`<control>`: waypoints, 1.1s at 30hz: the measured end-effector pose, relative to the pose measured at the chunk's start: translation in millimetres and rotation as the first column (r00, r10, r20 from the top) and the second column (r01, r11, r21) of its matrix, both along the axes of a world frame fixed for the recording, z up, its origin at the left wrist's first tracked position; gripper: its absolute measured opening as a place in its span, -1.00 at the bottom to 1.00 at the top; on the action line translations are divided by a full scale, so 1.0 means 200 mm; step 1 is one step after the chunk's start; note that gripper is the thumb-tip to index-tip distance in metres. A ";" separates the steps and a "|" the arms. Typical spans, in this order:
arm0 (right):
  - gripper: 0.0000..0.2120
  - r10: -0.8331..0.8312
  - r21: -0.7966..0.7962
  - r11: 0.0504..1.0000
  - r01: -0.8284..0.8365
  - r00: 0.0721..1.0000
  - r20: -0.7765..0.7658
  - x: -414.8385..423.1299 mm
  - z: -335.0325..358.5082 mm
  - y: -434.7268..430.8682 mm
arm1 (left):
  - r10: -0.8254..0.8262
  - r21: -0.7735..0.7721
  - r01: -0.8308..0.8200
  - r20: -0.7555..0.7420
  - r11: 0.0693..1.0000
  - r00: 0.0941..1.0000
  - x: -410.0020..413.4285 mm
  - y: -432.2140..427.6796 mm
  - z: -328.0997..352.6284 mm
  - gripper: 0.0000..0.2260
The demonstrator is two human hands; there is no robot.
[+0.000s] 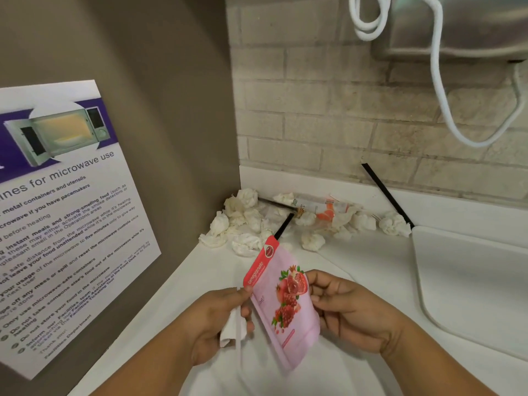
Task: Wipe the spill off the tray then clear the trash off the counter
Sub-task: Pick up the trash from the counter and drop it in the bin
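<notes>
At the near edge of the bench (371,267), grips first. The left hand (211,318) is clamped by thumb on the left edge of a pink packet (285,310), with a white tissue (231,330) and a thin white straw (238,352) tucked in the same fist. The right hand (351,312) is pinched on the packet's right edge, fingers curled.

The packet is held clear of the bench. Its long axis runs away from the body, with the red top band farthest and tipped left.

Straight beyond that top band, in the back corner, the trash is heaped:
- crumpled tissues (245,221)
- a black stick (283,225) pointing back toward the hands
- an orange-printed wrapper (323,207) lying against the back wall

The heap is spread left to right, well apart from both hands. Its thick end is on the left hand's side.

The tray (471,281) lies to the right, beside the right hand. No spill can be made out on the part seen.

Judgement: the wiping is done or nearly so, and the clearing is under way. The left hand is already loaded, so the next reach forward is better suited to the right hand once the packet is passed over.
</notes>
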State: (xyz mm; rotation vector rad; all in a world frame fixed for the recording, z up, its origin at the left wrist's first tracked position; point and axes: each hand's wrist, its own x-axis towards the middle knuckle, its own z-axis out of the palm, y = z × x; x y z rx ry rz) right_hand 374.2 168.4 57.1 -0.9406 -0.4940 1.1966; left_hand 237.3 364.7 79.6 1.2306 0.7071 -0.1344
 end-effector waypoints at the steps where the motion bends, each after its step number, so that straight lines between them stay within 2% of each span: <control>1: -0.70 0.001 -0.048 0.999 0.000 0.999 0.032 0.01 0.01 0.01 | 0.028 -0.010 -0.028 0.030 1.000 0.999 -0.01 0.00 0.01 -0.77; 3: -0.74 0.005 -0.188 0.982 0.028 0.984 0.176 0.04 0.02 0.03 | 0.101 0.007 -0.102 0.093 0.995 0.991 -0.01 -0.01 0.01 -0.80; 5: -0.81 -0.032 -0.343 0.919 0.194 0.904 0.427 0.09 0.02 0.06 | 0.165 0.052 -0.176 0.169 0.983 0.972 -0.01 0.00 0.01 -0.85; 7: -0.82 -0.138 -0.387 0.785 0.484 0.745 0.652 0.16 -0.01 0.10 | 0.206 0.123 -0.238 0.229 0.964 0.951 -0.02 0.02 0.00 -0.90; 8: -0.82 -0.171 -0.356 0.701 0.619 0.629 0.758 0.21 -0.02 0.12 | 0.215 0.175 -0.261 0.244 0.949 0.946 -0.02 0.03 0.00 -0.90; 9: -0.84 -0.136 -0.312 0.625 0.716 0.493 0.859 0.26 -0.04 0.13 | 0.220 0.231 -0.279 0.250 0.932 0.943 -0.02 0.04 0.00 -0.90; 11: -0.81 0.121 -0.273 0.535 0.799 0.247 0.961 0.34 -0.07 0.15 | 0.232 0.308 -0.307 0.257 0.901 0.938 -0.03 0.05 0.00 -0.89; 12: -0.76 0.270 -0.289 0.514 0.808 0.167 0.948 0.37 -0.08 0.15 | 0.229 0.329 -0.311 0.264 0.892 0.937 -0.04 0.04 0.01 -0.89; 15: -0.66 0.558 -0.358 0.455 0.815 0.052 0.828 0.39 -0.08 0.18 | 0.172 0.409 -0.282 0.285 0.868 0.943 -0.07 0.02 0.04 -0.90; 18: -0.74 0.611 -0.344 0.445 0.827 0.001 0.792 0.36 -0.08 0.21 | 0.124 0.473 -0.260 0.300 0.842 0.946 -0.10 -0.01 0.07 -0.88; 22: -0.77 0.627 -0.358 0.457 0.814 -0.010 0.779 0.33 -0.07 0.23 | 0.097 0.525 -0.246 0.294 0.815 0.951 -0.15 0.00 0.08 -0.87; 25: -0.78 0.628 -0.409 0.480 0.776 0.021 0.778 0.29 -0.05 0.22 | 0.115 0.528 -0.267 0.303 0.806 0.946 -0.17 0.00 0.08 -0.85; 29: -0.84 0.486 -0.420 0.604 0.678 0.105 0.868 0.21 -0.01 0.16 | 0.149 0.513 -0.298 0.311 0.805 0.939 -0.22 -0.01 0.09 -0.86; 33: -0.68 0.303 -0.384 0.728 0.568 0.236 0.923 0.08 0.06 0.12 | 0.172 0.520 -0.318 0.309 0.793 0.935 -0.27 -0.03 0.10 -0.84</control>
